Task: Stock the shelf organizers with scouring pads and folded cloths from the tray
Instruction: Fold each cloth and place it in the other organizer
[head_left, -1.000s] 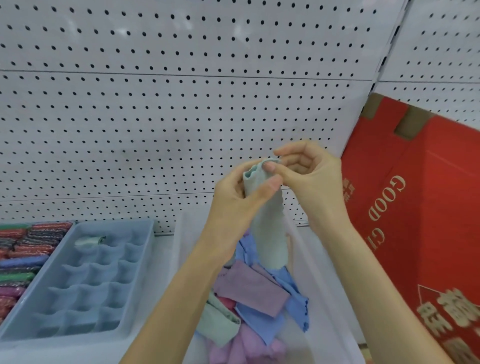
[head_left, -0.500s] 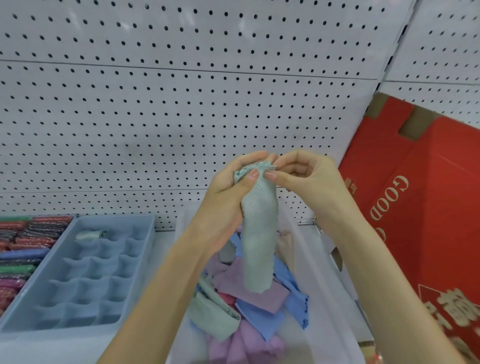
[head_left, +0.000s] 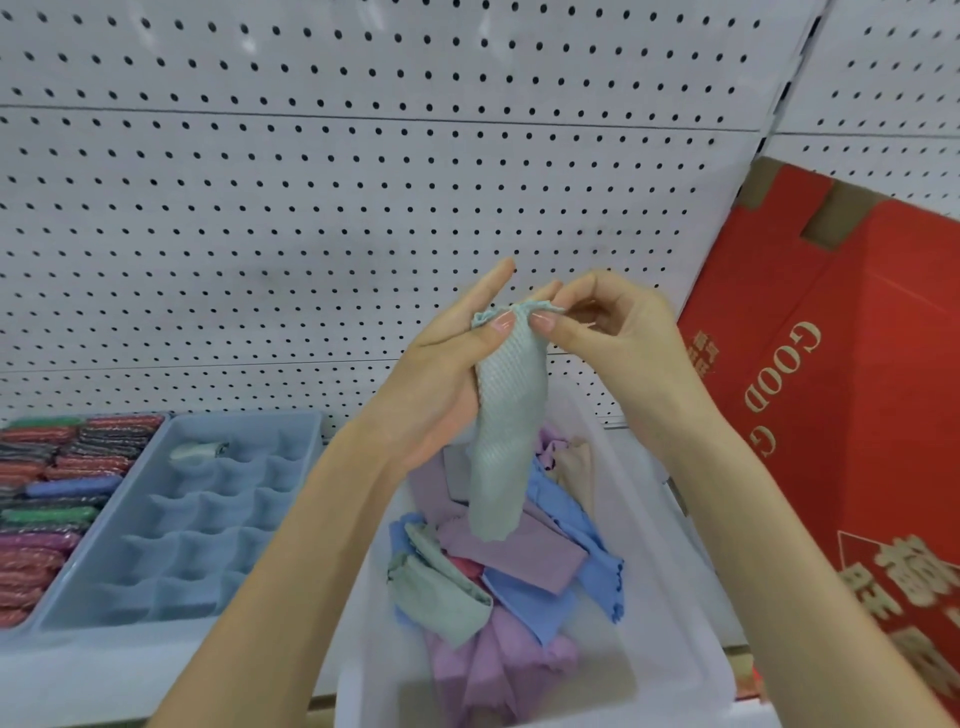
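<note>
Head view, showing the left hand (head_left: 441, 374) pinching the pale green cloth (head_left: 511, 415) between thumb and extended fingers, and the right hand (head_left: 618, 338) pinching the same top edge between thumb and forefinger, other fingers curled. Hanging below both hands as a narrow folded strip, directly above the clear tray (head_left: 675, 519), apart from the loose cloths (head_left: 519, 561) lying underneath.

Risking loss of the fold: gripping only at the top edge, leaving the lower end free to open or twist. Risking a drop back into the tray under the hands on releasing either pinch before shifting the load to the other. Risking a poor fit on transfer to the blue organizer (head_left: 306, 467), left of and below the left hand: probably jamming against a cell wall after rolling too loosely. Possibly disturbing the rolled cloth (head_left: 200, 449) occupying a far cell.

Hiding parts of the tray and its contents behind both forearms. Cutting off the scouring pads (head_left: 47, 519), further left of the organizer, at the frame edge. Blurring the lower lettering on the red carton (head_left: 857, 415), right of the right hand. Not revealing the number of folds in the held cloth.
</note>
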